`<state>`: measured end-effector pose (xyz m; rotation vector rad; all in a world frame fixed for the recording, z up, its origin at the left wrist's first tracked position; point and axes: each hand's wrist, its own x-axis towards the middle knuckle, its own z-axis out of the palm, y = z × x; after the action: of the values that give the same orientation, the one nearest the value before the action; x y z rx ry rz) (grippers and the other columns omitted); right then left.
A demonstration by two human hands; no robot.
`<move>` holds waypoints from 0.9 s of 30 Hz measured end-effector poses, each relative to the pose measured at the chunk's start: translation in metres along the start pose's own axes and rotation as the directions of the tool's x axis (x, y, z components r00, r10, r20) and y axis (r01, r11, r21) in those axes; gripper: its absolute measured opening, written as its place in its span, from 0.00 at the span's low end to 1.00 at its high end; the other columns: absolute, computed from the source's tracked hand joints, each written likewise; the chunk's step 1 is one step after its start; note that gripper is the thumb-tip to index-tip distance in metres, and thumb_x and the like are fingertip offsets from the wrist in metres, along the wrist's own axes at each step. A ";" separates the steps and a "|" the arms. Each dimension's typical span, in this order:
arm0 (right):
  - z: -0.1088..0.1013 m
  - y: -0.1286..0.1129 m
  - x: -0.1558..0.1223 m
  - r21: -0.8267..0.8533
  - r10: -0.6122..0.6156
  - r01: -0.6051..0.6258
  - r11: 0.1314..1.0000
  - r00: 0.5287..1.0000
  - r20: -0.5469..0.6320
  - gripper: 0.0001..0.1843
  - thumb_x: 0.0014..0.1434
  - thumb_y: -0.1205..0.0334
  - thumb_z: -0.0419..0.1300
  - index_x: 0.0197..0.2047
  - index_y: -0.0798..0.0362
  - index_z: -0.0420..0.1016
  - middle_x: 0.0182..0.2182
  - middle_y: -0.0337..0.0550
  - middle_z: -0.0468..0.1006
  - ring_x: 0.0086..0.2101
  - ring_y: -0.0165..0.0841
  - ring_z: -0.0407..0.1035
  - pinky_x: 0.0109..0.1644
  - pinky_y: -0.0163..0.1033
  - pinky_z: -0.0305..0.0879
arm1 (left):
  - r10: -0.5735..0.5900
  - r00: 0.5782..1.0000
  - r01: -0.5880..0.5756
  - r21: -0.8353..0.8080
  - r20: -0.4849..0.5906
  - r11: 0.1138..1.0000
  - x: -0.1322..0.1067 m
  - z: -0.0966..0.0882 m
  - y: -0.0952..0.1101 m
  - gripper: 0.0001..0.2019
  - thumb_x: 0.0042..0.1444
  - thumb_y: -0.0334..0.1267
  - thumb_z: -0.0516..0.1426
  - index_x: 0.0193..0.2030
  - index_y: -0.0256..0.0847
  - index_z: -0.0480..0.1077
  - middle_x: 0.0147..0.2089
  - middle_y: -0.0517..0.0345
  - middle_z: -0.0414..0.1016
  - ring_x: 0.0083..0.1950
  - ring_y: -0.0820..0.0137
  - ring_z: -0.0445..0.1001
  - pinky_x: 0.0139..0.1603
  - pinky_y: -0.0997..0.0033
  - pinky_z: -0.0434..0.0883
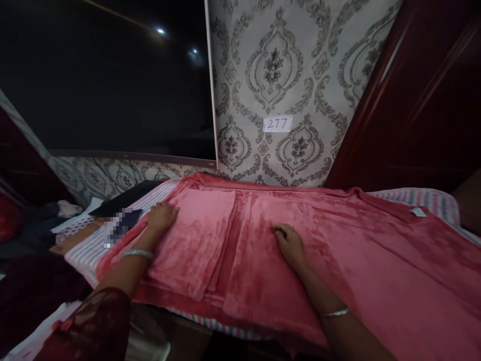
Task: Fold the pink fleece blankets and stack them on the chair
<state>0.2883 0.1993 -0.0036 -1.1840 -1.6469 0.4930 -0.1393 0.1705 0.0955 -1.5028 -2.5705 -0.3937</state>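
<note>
A coral-red plush cloth (259, 281), either a garment or a blanket, lies spread on a striped cover. Its left part is folded into a flat panel (205, 215), beside a second panel with a darker gap between them. My left hand (161, 216) rests on the outer left edge of the folded panel, fingers laid over the fabric. On the second panel my right hand (289, 243) lies palm down, its fingers loosely bent and touching the surface without a visible grip. Toward the right, the cloth carries a small white label (418, 212).
The pink, white and grey striped cover (86, 250) shows along the edges. A dark screen (112, 80) hangs behind, near a wall paper marked 277 (277, 123). A small blurred dark item (126, 225) lies left of my left hand. Piled clothes (26, 235) sit farther left.
</note>
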 end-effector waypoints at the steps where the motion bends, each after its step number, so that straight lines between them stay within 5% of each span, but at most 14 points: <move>1: 0.000 0.000 0.000 0.005 0.003 -0.003 1.000 1.000 -0.003 0.17 0.53 0.61 0.51 0.38 0.49 0.80 0.39 0.46 0.82 0.42 0.39 0.74 0.50 0.44 0.69 | 0.062 0.998 -0.062 0.036 0.001 0.997 -0.004 -0.001 0.010 0.31 0.63 0.51 0.49 0.63 0.25 0.65 0.64 0.26 0.67 0.65 0.44 0.66 0.60 0.47 0.66; 6: 0.001 -0.001 0.000 0.021 -0.007 0.008 1.000 1.000 -0.006 0.16 0.53 0.62 0.51 0.38 0.49 0.80 0.39 0.46 0.82 0.42 0.38 0.74 0.50 0.44 0.69 | 0.353 0.914 -0.352 -0.044 0.200 0.935 -0.024 0.003 0.073 0.33 0.67 0.48 0.45 0.74 0.33 0.50 0.76 0.36 0.48 0.77 0.52 0.47 0.71 0.43 0.50; 10: 0.001 -0.001 0.000 0.029 -0.011 0.011 1.000 1.000 -0.010 0.16 0.53 0.63 0.51 0.38 0.50 0.80 0.39 0.46 0.82 0.41 0.38 0.74 0.50 0.44 0.69 | 0.535 0.810 -0.527 -0.104 0.241 0.844 -0.049 0.026 0.110 0.30 0.69 0.49 0.44 0.75 0.43 0.52 0.77 0.45 0.46 0.77 0.50 0.43 0.72 0.37 0.45; 15: 0.000 -0.009 0.003 0.060 0.037 -0.037 0.998 0.999 0.015 0.16 0.53 0.67 0.52 0.38 0.51 0.81 0.39 0.47 0.82 0.42 0.37 0.74 0.52 0.44 0.69 | 0.574 0.805 -0.582 0.011 0.148 0.813 -0.068 0.050 0.116 0.28 0.70 0.47 0.44 0.74 0.42 0.55 0.76 0.44 0.50 0.76 0.47 0.46 0.71 0.33 0.45; 20: -0.007 -0.024 0.005 0.115 0.106 -0.114 0.987 0.992 0.070 0.18 0.53 0.70 0.53 0.42 0.52 0.81 0.43 0.46 0.83 0.44 0.36 0.75 0.53 0.42 0.69 | 0.563 0.813 -0.570 0.003 0.149 0.822 -0.059 0.045 0.114 0.27 0.69 0.45 0.45 0.74 0.44 0.55 0.76 0.46 0.50 0.76 0.49 0.47 0.71 0.35 0.47; 24: -0.037 -0.024 -0.006 0.134 0.128 -0.135 0.982 0.990 0.062 0.21 0.57 0.69 0.51 0.49 0.53 0.80 0.43 0.44 0.84 0.40 0.34 0.77 0.47 0.39 0.72 | 0.538 0.822 -0.533 -0.082 0.188 0.842 -0.055 0.032 0.125 0.26 0.67 0.43 0.46 0.70 0.38 0.62 0.74 0.41 0.56 0.74 0.48 0.53 0.69 0.38 0.53; 27: -0.076 -0.011 -0.021 0.072 0.144 -0.143 0.987 0.990 0.000 0.20 0.55 0.68 0.53 0.47 0.52 0.81 0.45 0.45 0.84 0.43 0.36 0.77 0.51 0.42 0.72 | 0.605 0.780 -0.581 -0.173 0.159 0.795 -0.067 0.021 0.143 0.23 0.67 0.41 0.45 0.62 0.36 0.70 0.66 0.42 0.69 0.68 0.56 0.65 0.67 0.56 0.61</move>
<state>0.3505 0.1594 0.0257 -1.2549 -1.5334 0.6338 0.0187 0.1876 0.0806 -2.3927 -2.0458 -0.3119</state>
